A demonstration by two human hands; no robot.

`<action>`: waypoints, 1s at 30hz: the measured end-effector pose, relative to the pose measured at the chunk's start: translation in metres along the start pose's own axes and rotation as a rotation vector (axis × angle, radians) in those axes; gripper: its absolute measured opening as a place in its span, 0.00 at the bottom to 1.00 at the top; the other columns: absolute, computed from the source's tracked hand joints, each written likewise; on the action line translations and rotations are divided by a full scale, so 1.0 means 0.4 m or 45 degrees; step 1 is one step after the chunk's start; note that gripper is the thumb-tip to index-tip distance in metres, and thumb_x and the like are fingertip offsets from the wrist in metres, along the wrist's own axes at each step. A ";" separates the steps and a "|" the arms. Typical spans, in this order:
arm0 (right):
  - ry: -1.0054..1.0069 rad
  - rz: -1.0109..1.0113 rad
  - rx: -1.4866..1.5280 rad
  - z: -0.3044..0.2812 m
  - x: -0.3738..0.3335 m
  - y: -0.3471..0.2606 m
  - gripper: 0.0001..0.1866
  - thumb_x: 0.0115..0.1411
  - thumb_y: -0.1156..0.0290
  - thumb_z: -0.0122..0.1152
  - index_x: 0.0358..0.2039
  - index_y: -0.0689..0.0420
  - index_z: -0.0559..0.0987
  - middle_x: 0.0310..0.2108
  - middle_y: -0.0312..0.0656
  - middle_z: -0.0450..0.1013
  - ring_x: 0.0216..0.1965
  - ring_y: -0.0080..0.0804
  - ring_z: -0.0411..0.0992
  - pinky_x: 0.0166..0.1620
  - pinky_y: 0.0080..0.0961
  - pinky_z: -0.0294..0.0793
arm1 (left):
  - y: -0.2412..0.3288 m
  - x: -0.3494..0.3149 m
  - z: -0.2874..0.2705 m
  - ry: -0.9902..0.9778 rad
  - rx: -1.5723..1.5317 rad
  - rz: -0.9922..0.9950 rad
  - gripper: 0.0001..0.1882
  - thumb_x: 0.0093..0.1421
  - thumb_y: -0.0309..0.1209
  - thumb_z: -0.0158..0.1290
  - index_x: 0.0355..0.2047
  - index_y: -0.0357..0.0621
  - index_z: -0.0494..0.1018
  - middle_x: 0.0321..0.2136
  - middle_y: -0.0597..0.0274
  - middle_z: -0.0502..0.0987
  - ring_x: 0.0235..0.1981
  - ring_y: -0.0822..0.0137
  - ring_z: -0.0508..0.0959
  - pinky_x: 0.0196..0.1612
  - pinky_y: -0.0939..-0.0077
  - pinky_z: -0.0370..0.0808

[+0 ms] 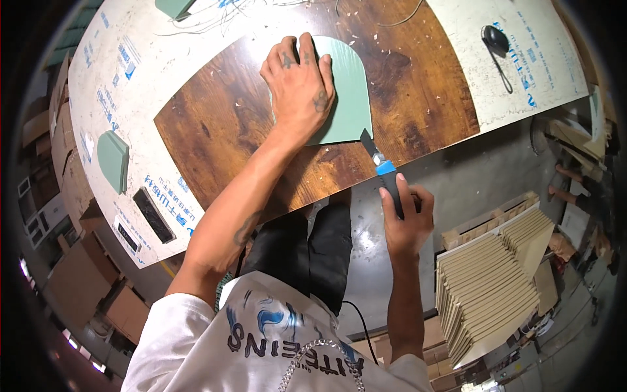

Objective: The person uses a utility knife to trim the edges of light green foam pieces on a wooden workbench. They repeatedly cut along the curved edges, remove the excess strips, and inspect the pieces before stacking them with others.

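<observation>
A pale green panel with a rounded far end and a straight near edge lies on a brown wood-grain board. Pressed down on the panel's left part is my left hand, its fingers stretched forward and slightly apart. My right hand grips a utility knife with a black and blue handle, off the board's near edge. The dark blade points away from me, and its tip is at the panel's near right corner. Whether the blade touches the panel I cannot tell.
On the white printed table surface lie stacked green pieces, a dark phone and a small display device. A black object with a strap is far right. Thin offcuts litter the back. Stacked panels stand right.
</observation>
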State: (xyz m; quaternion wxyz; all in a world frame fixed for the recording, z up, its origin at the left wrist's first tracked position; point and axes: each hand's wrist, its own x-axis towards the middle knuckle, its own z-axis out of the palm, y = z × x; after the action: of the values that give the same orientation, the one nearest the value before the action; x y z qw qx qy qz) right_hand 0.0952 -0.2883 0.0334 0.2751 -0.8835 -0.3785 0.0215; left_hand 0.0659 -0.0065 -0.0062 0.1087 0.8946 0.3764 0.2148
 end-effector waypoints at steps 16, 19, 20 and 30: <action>-0.185 -0.162 0.034 -0.018 0.106 0.033 0.26 0.52 0.67 0.78 0.53 0.51 0.82 0.36 0.45 0.72 0.34 0.38 0.69 0.32 0.32 0.72 | -0.008 0.001 -0.006 0.043 -0.045 0.088 0.23 0.66 0.30 0.50 0.58 0.31 0.64 0.52 0.37 0.66 0.55 0.42 0.66 0.58 0.42 0.58; -0.198 -0.157 0.077 0.002 0.147 0.023 0.27 0.52 0.67 0.78 0.54 0.50 0.82 0.37 0.45 0.72 0.33 0.38 0.70 0.32 0.32 0.73 | -0.015 0.001 -0.013 0.067 -0.068 0.101 0.23 0.65 0.29 0.52 0.58 0.31 0.65 0.51 0.37 0.66 0.55 0.43 0.66 0.58 0.44 0.59; -0.189 -0.147 0.075 0.010 0.162 0.019 0.27 0.52 0.67 0.78 0.54 0.49 0.82 0.37 0.45 0.72 0.33 0.38 0.70 0.32 0.32 0.73 | -0.016 0.002 -0.014 0.080 -0.081 0.110 0.23 0.64 0.28 0.53 0.57 0.31 0.66 0.51 0.37 0.66 0.55 0.43 0.67 0.57 0.45 0.59; 0.036 -0.372 0.192 0.124 0.404 0.014 0.21 0.53 0.68 0.77 0.49 0.49 0.84 0.30 0.39 0.70 0.30 0.32 0.68 0.31 0.29 0.71 | -0.012 0.005 -0.010 0.027 -0.019 0.086 0.23 0.64 0.28 0.52 0.58 0.32 0.66 0.52 0.40 0.66 0.57 0.46 0.65 0.58 0.44 0.60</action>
State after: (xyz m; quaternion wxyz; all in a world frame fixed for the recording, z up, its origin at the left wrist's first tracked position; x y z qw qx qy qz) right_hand 0.2018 -0.1582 0.0161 0.3461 -0.7961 -0.4965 -0.0027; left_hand 0.0623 -0.0016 -0.0038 0.1042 0.9036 0.3456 0.2308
